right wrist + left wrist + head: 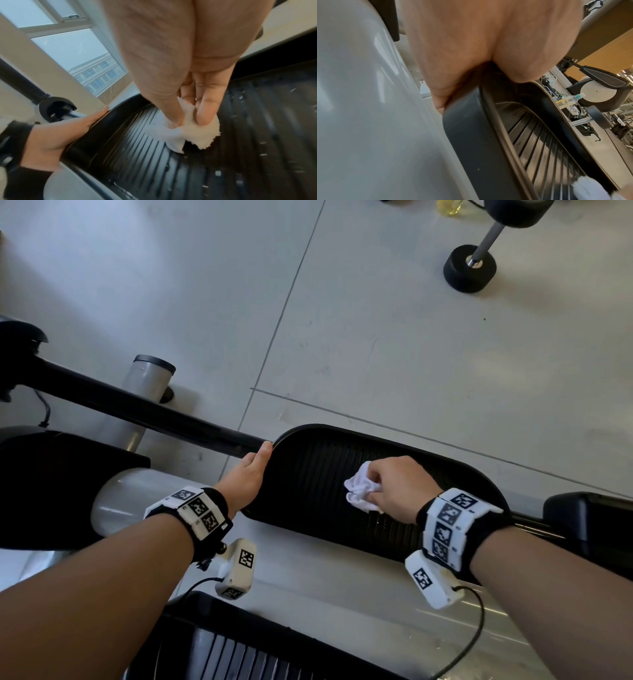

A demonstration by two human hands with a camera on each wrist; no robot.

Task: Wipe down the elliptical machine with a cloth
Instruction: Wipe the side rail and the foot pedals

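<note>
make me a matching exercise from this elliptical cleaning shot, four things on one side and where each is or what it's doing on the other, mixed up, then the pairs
Things
1. white cloth
2. left hand
3. right hand
4. black dumbbell

Places or states
A. lies on the floor tiles, far from the pedal
B. grips the rim at one end of the ribbed pedal
C. bunched up, pressed onto the pedal's ribs
D. pinches the cloth between thumb and fingers

Pairs: 1-C, 2-B, 3-D, 4-A
</note>
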